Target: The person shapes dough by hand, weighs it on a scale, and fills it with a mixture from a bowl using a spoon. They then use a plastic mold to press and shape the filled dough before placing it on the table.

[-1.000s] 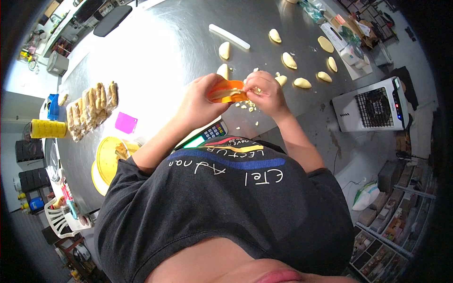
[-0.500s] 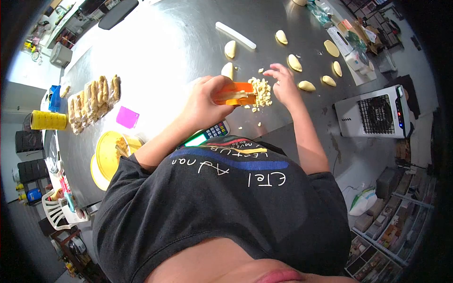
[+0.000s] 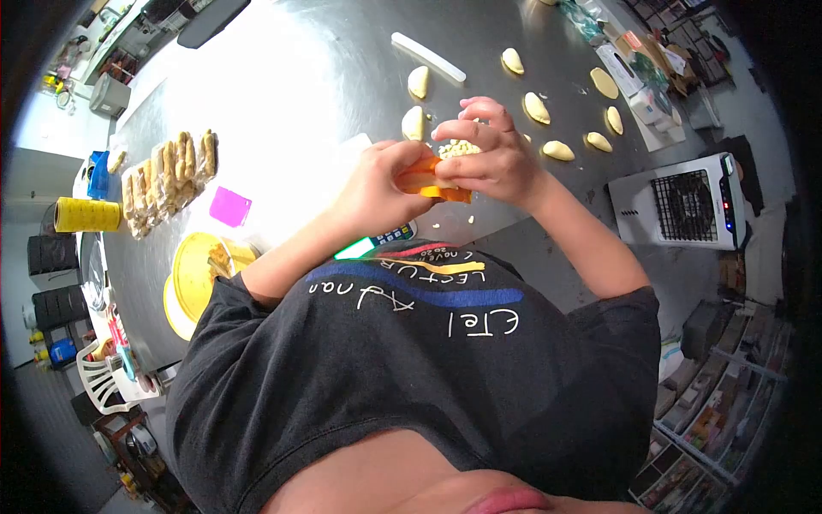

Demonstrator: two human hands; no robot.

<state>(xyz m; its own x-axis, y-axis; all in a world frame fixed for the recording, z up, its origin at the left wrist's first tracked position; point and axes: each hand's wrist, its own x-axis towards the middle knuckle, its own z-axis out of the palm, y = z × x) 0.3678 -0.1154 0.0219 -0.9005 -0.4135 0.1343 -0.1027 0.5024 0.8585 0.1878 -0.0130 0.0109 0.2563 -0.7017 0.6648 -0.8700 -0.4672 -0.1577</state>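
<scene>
My left hand (image 3: 381, 182) is wrapped round an orange folding dumpling mold (image 3: 447, 194), held above the metal table, with pale dough showing between its halves. At the mold's right end, my right hand (image 3: 501, 167) has bent fingers closed on the edge; the dough there is partly hidden. Its upper fingers are raised. A heap of small pale chopped bits (image 3: 460, 149) lies behind the mold, mostly covered by my right hand. Just beyond my hands rests a half-moon dumpling (image 3: 413, 123), with another dumpling (image 3: 418, 82) farther back.
Several dumplings (image 3: 537, 108) and a flat dough round (image 3: 604, 83) lie at right, near a white rolling pin (image 3: 428, 57). At left are bagged pastry sticks (image 3: 182, 171), a purple square (image 3: 230, 206) and a yellow tub (image 3: 195, 274). A calculator-like keypad (image 3: 396, 235) sits before me.
My right hand has moved left from beside the chopped bits to the mold and now touches its end. My left hand keeps hold of the mold in nearly the same place.
</scene>
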